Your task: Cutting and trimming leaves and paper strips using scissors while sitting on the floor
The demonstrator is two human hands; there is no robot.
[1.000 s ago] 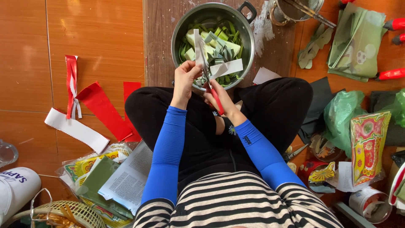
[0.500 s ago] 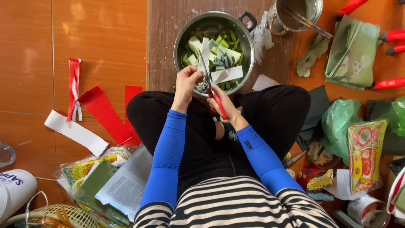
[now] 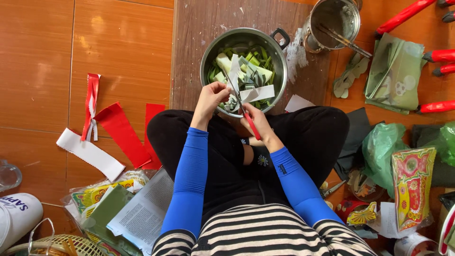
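A: Orange tile floor (image 3: 47,71), person seated cross-legged, wooden board (image 3: 189,47) ahead. Hands first?

B: Left hand (image 3: 211,97) pinches a pale strip (image 3: 234,80) above the pot (image 3: 213,47). Right hand (image 3: 256,121) is closed on red-handled scissors (image 3: 246,116), blades up against the strip. Hands close together, over the near rim.

A: Risk?

B: Left fingertips sit just beside the blades; a quick snip could nick them. Offcuts may also drop outside the pot onto the lap, since the cut is made right at the rim.

A: Further out?

B: Pot holds green and white pieces. Steel can (image 3: 332,21) far right on the board. Red ribbons (image 3: 123,132) and a white one (image 3: 87,154) left. Green bag (image 3: 381,149) and printed packet (image 3: 412,185) right; printed paper (image 3: 142,213) near left.
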